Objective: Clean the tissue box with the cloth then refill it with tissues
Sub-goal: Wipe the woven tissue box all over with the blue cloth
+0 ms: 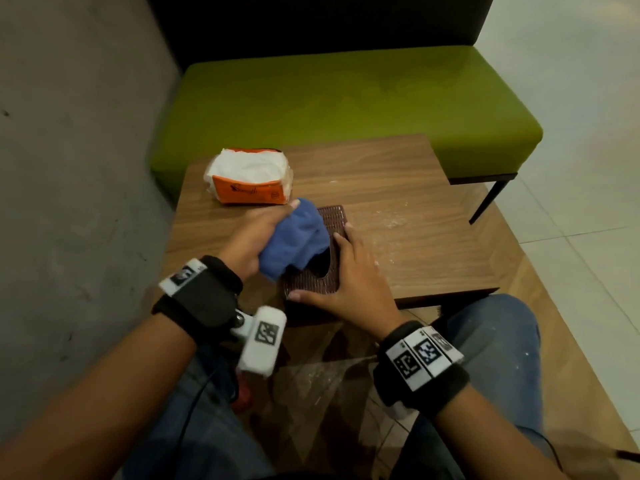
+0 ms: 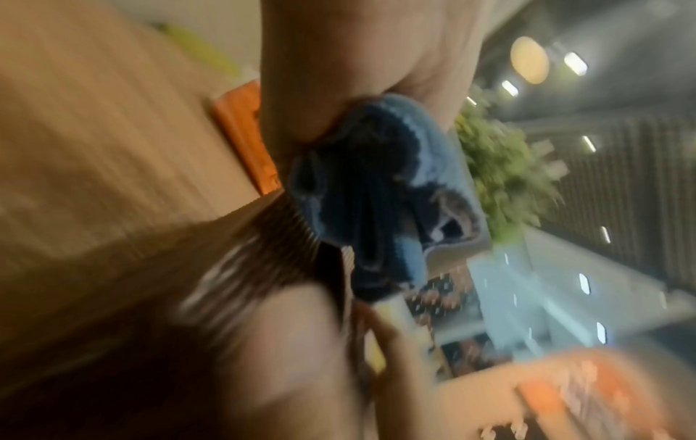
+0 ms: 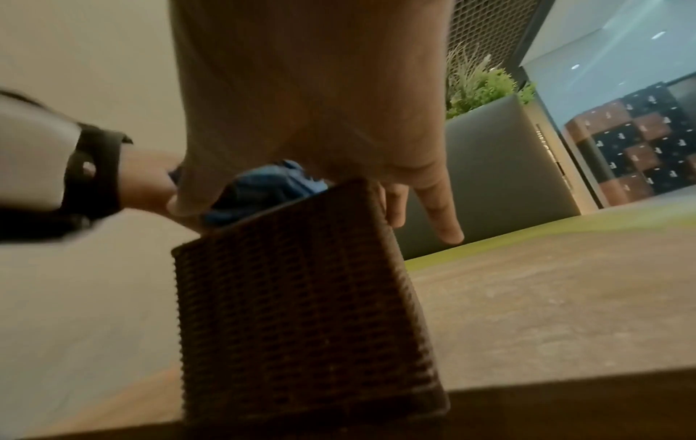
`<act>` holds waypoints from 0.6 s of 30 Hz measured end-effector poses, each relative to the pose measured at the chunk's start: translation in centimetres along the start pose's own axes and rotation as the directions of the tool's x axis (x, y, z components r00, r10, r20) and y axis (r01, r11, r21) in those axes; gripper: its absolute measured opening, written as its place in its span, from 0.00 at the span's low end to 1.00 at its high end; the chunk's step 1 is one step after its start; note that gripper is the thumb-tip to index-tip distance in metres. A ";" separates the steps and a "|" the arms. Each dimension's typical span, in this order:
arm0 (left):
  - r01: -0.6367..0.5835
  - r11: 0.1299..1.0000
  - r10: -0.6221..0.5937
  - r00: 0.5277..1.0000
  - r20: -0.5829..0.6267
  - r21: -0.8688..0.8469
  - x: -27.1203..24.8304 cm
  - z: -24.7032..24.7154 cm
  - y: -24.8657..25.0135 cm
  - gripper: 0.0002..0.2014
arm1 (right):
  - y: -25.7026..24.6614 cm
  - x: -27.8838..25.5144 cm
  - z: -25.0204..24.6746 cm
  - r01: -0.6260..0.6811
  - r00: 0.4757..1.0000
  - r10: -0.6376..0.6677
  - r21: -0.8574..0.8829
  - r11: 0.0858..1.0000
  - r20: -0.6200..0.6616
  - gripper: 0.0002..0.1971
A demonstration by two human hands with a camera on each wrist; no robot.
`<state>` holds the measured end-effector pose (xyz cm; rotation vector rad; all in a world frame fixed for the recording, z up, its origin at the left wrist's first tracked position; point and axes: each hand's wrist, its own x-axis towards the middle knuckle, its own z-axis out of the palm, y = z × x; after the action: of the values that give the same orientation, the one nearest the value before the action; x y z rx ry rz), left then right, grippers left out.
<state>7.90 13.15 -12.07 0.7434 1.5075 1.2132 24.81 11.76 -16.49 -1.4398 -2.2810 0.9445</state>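
At the near edge of the wooden table (image 1: 398, 188), at about 6 o'clock on its top, stands the dark woven tissue box (image 1: 334, 216), the thing being cleaned. The right hand (image 1: 349, 282) lies flat on its right side and near corner, fingers straight and spread, pinning it down rather than grasping it; the right wrist view shows the fingertips draped over the top edge. The left hand (image 1: 249, 237) is clenched around a bunched blue cloth (image 1: 298, 237), which presses on the box's top beside the dark oval opening.

To do this step well, the bracing hand should probably keep the box from skating off the close edge while the cloth works along the weave, where dust would lodge. Opening the bundle flatter would likely cover more surface, and the sides and the rim of the opening still want attention.

Farther off, at 11 o'clock, the orange-and-white tissue pack (image 1: 251, 178) waits, apart from the box. White specks dot the tabletop at 3 o'clock. Beyond stands a green bench (image 1: 346, 105).
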 end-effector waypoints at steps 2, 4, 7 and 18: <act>0.029 0.988 -0.041 0.996 0.074 0.149 -0.1 -1.2 2.0 0.06 | 0.2 0.5 -0.2 0.015 1.000 -0.015 -0.007 1.000 -0.002 0.62; 0.011 0.845 -0.102 0.985 0.142 0.534 -0.4 -1.9 4.1 0.10 | 0.8 1.1 -0.6 0.042 0.998 -0.044 0.055 0.998 0.039 0.61; -0.030 0.644 -0.182 0.965 0.191 0.765 -0.6 -0.8 5.1 0.13 | 1.2 2.2 -1.7 0.084 0.990 -0.094 0.089 0.992 0.105 0.61; -0.173 0.438 0.068 0.985 0.160 0.882 0.3 3.5 0.6 0.16 | 1.2 2.4 -0.3 -0.022 1.000 0.018 0.236 0.971 0.022 0.60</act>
<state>11.01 14.73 -11.48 1.6179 2.0181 0.3195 24.65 14.31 -17.31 -1.3587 -2.0860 1.1959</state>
